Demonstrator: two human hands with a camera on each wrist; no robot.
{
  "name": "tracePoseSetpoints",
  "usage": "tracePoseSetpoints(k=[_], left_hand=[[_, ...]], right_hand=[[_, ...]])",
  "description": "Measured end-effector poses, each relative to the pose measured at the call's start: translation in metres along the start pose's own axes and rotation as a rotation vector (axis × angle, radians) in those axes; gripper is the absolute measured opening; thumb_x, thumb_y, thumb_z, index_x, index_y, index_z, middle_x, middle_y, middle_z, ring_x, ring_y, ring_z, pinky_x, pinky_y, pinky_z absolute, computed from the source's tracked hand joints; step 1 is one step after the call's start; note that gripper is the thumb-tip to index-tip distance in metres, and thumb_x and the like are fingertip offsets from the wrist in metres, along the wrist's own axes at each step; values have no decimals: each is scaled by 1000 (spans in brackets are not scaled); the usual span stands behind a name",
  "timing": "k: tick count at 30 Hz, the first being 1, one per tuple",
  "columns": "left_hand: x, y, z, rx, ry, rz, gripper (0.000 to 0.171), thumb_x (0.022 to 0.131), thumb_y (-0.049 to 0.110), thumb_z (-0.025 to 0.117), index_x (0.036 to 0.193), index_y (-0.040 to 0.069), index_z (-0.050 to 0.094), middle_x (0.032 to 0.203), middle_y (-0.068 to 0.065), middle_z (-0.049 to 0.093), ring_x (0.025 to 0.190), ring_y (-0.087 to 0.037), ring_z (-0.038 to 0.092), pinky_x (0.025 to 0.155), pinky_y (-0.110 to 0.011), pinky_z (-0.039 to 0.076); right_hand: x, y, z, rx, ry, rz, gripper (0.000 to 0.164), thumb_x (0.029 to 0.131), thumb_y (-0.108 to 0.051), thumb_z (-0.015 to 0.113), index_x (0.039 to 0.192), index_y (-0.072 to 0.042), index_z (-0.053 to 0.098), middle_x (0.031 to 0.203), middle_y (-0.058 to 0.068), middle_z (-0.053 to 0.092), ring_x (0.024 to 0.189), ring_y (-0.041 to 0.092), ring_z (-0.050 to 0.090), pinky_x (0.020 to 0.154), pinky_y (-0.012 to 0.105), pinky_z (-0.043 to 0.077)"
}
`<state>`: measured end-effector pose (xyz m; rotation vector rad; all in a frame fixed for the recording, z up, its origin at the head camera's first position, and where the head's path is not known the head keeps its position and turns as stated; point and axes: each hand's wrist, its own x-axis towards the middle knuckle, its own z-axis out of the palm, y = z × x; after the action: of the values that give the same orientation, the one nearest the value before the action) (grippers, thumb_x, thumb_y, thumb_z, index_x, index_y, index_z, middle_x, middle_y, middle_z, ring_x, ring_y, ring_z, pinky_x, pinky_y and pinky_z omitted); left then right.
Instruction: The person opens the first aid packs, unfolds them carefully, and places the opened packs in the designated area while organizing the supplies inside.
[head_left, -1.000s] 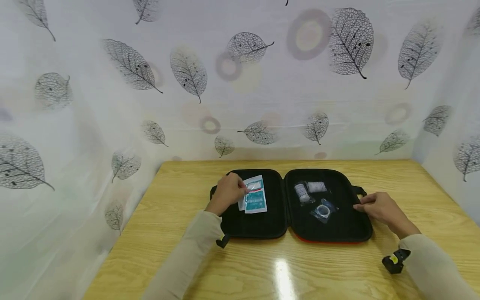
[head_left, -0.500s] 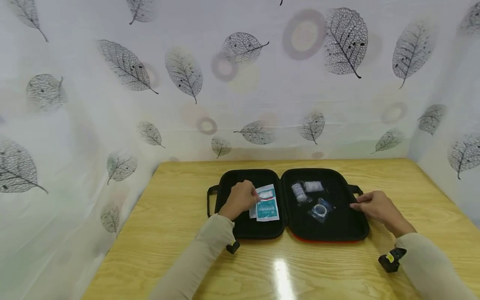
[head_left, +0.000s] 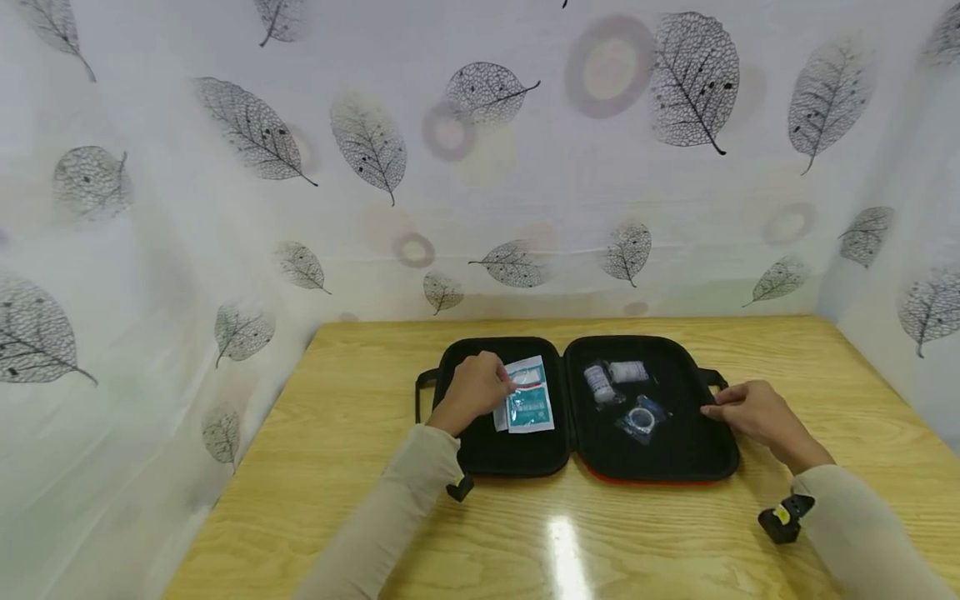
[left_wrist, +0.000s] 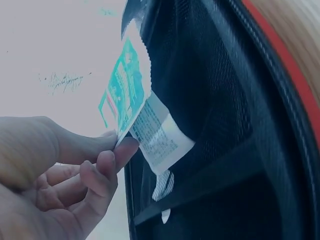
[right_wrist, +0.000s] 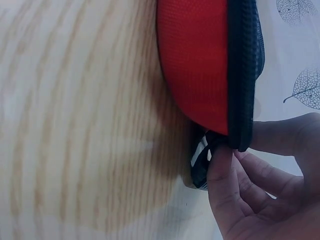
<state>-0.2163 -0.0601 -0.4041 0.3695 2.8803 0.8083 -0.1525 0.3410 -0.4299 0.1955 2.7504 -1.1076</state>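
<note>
My left hand [head_left: 474, 390] pinches a white-and-teal sachet [head_left: 529, 396] between thumb and fingertips, over the left half of an unzipped case [head_left: 498, 457]. In the left wrist view the sachet [left_wrist: 127, 82] stands on edge from the fingertips. A second white packet with small print [left_wrist: 160, 132] shows just behind it. My right hand [head_left: 761, 417] grips the outer rim of the right half, thumb on the inside. From the right wrist, that half shows a red shell [right_wrist: 195, 65] and a black zip edge [right_wrist: 241, 75].
Two wrapped white rolls [head_left: 600, 383] and a clear bag with a white ring-shaped item [head_left: 642, 420] lie in the right half. Black handles [head_left: 418, 400] stick out at both sides. The wooden table [head_left: 360, 358] meets a leaf-patterned sheet [head_left: 525, 208] behind.
My left hand has carried the sachet rightward across the left half, toward the hinge, then lifted slightly back. The right hand keeps its grip on the rim.
</note>
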Motion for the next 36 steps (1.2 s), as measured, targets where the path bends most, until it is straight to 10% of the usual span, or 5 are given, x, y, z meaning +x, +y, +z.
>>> tracePoseSetpoints(k=[36], left_hand=[[1, -3, 10, -19, -75, 51, 15, 95, 20, 73, 89, 10, 64, 82, -1, 62, 67, -14, 58, 58, -27, 47]], right_hand=[[-1, -1, -1, -13, -7, 8, 57, 95, -25, 71, 120, 24, 56, 119, 41, 54, 102, 45, 58, 77, 41, 54]])
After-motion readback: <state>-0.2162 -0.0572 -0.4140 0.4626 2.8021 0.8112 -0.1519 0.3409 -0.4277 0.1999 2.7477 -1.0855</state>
